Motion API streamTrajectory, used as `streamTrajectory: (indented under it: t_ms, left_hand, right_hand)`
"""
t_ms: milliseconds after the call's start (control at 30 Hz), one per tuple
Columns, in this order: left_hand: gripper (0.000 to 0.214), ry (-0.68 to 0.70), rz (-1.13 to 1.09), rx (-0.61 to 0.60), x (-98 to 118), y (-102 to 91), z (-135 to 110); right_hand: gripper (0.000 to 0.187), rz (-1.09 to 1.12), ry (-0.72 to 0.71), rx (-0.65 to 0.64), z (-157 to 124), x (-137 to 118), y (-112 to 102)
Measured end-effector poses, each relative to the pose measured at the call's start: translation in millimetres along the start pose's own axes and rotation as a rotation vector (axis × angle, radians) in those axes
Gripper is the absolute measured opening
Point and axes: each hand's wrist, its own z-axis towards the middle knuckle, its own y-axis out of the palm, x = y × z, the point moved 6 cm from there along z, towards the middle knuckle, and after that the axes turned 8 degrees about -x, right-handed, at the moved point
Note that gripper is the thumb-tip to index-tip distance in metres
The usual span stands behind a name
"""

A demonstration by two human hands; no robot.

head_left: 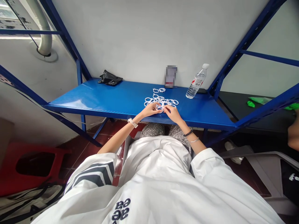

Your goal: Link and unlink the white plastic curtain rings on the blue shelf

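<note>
My left hand [150, 109] and my right hand [172, 113] meet at the front edge of the blue table. Between them is a white plastic ring [159, 108], pinched by the fingers of both hands. It looks like a curtain ring, though its small details are too fine to make out. Just beyond my fingers lies a loose pile of similar white rings [161, 99], partly covered by my hands. Behind that pile, a few more rings [161, 90] lie apart in a small cluster.
A phone [171, 76] leans on the wall behind the rings. To its right a clear water bottle [197, 81] stands by a dark flat object [202, 91]. A black plastic bag [109, 77] lies at the back left. Blue shelf posts [79, 71] rise at both ends of the table [112, 99].
</note>
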Motion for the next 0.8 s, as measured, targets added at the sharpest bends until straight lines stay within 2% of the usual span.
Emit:
streamTrajectory:
  t_ms: [100,300,800]
  left_hand:
    - [0.061,-0.014,-0.013,-0.031,-2.9,1.5,0.5]
    - [0.061,-0.012,-0.002,-0.018,-3.3,0.4,0.0]
    - [0.057,0.033,-0.022,-0.016,-0.8,2.0,-1.5]
  right_hand:
    - [0.044,-0.028,0.001,0.015,0.6,1.9,2.5]
    - [0.043,-0.021,0.01,0.026,0.3,5.9,6.0]
    - [0.037,0.106,0.065,0.035,-1.3,11.3,3.5]
